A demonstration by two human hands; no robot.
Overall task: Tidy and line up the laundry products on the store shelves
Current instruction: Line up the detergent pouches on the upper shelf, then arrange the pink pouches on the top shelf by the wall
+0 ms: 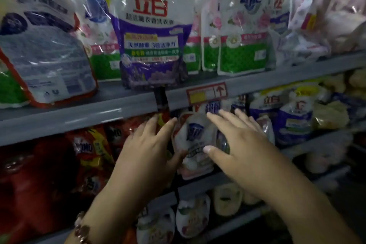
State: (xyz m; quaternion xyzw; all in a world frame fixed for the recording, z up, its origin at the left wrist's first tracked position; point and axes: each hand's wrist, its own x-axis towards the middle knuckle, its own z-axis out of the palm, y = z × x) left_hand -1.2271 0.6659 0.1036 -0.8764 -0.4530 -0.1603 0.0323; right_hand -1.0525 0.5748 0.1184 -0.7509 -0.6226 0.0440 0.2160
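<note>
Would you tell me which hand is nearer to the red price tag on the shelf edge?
Right. The right hand reaches up just below the price tag; the left hand sits lower and further left.

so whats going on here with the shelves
A person is straightening laundry detergent bags on store shelves. Both hands are on a small white pouch on the middle shelf: the left hand presses against its left side with straight fingers, and the right hand lies over its right side, thumb on the front. Red bags sit to its left, purple and white ones to its right. On the shelf above, a large purple bag stands among green and white bags.
</note>
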